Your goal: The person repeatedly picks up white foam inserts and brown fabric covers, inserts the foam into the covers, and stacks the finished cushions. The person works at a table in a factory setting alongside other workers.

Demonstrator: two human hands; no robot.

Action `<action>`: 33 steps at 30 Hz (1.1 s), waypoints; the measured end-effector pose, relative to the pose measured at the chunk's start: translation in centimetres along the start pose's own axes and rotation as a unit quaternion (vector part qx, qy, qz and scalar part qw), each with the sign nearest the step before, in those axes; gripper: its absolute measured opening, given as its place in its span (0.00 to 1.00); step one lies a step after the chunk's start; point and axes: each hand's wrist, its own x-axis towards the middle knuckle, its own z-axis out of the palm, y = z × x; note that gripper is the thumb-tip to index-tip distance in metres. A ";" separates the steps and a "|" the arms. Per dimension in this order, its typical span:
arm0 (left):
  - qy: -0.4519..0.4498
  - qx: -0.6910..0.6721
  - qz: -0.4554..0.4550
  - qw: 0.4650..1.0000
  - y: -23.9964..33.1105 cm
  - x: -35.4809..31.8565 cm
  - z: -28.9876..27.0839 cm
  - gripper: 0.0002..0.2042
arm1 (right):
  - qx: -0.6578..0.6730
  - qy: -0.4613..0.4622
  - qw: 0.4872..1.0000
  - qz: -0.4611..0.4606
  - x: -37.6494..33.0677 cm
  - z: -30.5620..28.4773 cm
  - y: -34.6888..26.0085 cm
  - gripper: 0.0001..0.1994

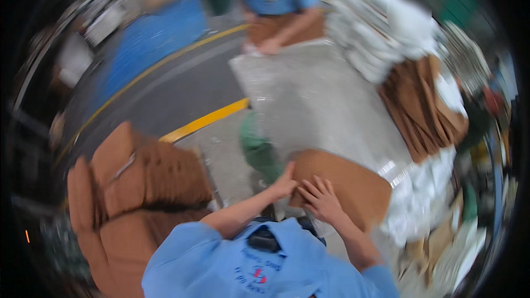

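1. Nearest to the camera was the person's own blue shirt (221,265), and the two bare forearms went up from it toward the surface (309,99).
2. The left hand (284,183) lay on the near left edge of a brown cardboard sheet (353,187). Its fingers were bent over this edge, but I could not tell if they really gripped it.
3. The right hand (322,198) was just beside the left one. Its fingers were spread flat and pressed on top of the sheet, not closed around anything.
4. The cardboard sheet lay flat at the near end of the grey surface, with white plastic wrapping (419,198) touching its right side.
5. The sheet looked thin, light and rather stiff, with a dull and dry face and rounded corners. I think it would bend if lifted by one corner, so the two opposite edges were the better place to take hold.
6. A stack of brown cardboard pieces (149,182) stood at the left, and another brown pile (419,110) at the far right under white bundles (370,33).
7. At the far end another person (276,0) in blue leaned on the surface. The floor (182,88) had yellow lines.
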 end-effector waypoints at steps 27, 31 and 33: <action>0.364 0.019 -0.018 0.931 -2.3 -14.5 13.3 0.33 | 0.626 0.288 0.658 0.302 -9.6 -6.3 10.8 0.30; 0.384 -0.145 -0.099 0.906 -3.9 -21.2 15.8 0.27 | 0.696 0.257 0.629 0.233 -7.1 -8.7 9.3 0.30; 0.374 -0.234 -0.085 0.893 -4.6 -24.5 16.0 0.26 | 0.723 0.244 0.615 0.199 -5.9 -9.9 8.1 0.30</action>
